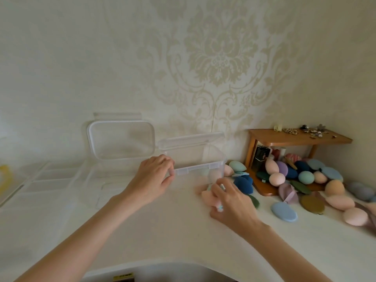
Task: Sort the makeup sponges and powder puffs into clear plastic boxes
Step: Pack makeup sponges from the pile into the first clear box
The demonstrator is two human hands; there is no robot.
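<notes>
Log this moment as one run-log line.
left hand: grips clear box front corner | right hand: picks pink sponge | box lid: open | pile: unsorted

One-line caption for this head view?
Left hand grips the open clear box while right hand gathers pink sponges beside it.

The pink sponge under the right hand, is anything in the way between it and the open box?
Nothing visible blocks it. The right hand grips the pink sponge on the table, just in front of the clear box. Its lid is tipped back, so the top is open, and the left hand holds the box's left corner.
</notes>
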